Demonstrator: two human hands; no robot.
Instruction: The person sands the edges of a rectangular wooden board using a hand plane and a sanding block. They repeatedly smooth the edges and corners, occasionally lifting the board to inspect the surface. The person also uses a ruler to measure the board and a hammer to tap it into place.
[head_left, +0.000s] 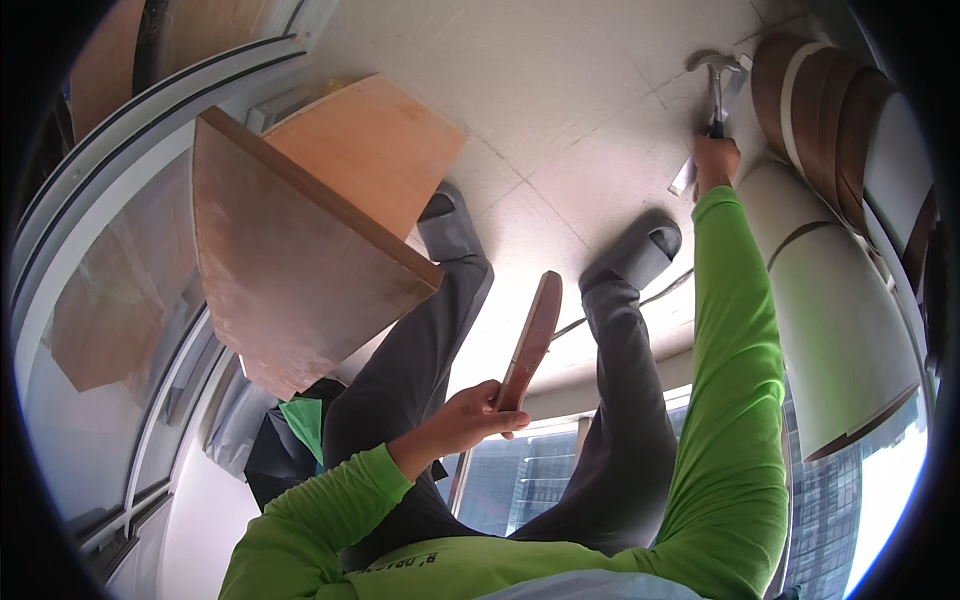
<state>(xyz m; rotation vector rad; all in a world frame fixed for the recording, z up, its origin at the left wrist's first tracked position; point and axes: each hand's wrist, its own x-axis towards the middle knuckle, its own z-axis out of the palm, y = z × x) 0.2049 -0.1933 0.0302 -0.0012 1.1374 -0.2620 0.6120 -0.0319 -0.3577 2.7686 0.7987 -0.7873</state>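
Note:
My left hand (472, 416) is closed around the lower end of a narrow reddish-brown piece (531, 337), rounded at its upper tip, which looks like wood. Stretched far out to the right, my right hand (716, 159) grips the black handle of a claw hammer (718, 86), its metal head pointing away from me. Close to that hand, a flat metallic strip (682, 177) lies on the floor, partly hidden behind hand and hammer. At the left a large brown board (300, 255) stands on edge, with an orange-brown wooden panel (375, 150) behind it.
Large rolls of brown and pale sheet material (832, 315) lean along the right side. Framed glass panels (172, 217) run along the left. My slippered feet are apart on the tiled floor (555, 172). A thin dark cable (667, 289) passes by my right foot. Windows are behind my legs.

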